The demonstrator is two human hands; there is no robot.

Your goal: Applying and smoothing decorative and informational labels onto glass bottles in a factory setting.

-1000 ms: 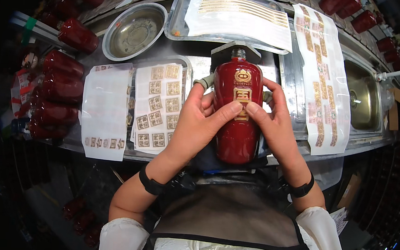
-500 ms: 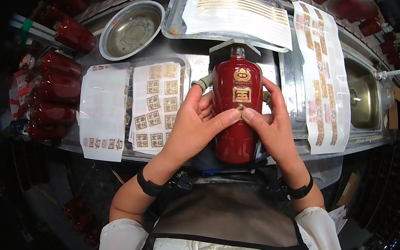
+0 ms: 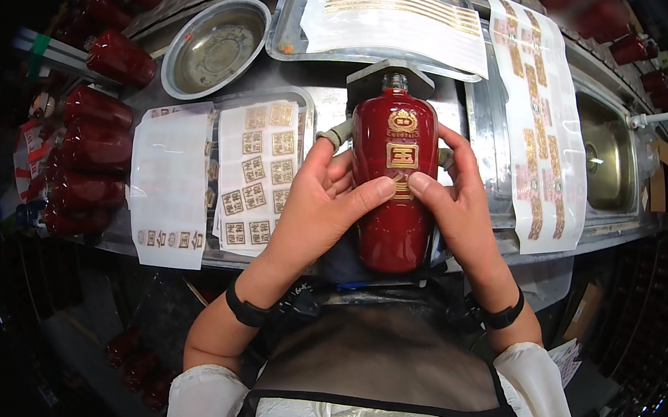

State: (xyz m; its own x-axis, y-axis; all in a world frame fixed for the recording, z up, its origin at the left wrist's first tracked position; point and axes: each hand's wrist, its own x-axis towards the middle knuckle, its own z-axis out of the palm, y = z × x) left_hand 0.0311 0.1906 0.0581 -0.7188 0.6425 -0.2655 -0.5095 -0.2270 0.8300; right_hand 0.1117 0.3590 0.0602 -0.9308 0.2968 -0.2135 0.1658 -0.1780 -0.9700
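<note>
Red glossy bottle (image 3: 391, 241), neck pointing away at the near edge of surface (image 3: 334, 101), clasped between left grip (image 3: 323, 209) and right grip (image 3: 459, 214), thumbs (image 3: 418, 185) at gold label (image 3: 401, 193); likely heavy, rigid, slippery, breakable, best cradled by both sides.

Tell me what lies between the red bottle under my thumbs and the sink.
The head view shows your right hand, shiny metal, then a long white label sheet.
</note>
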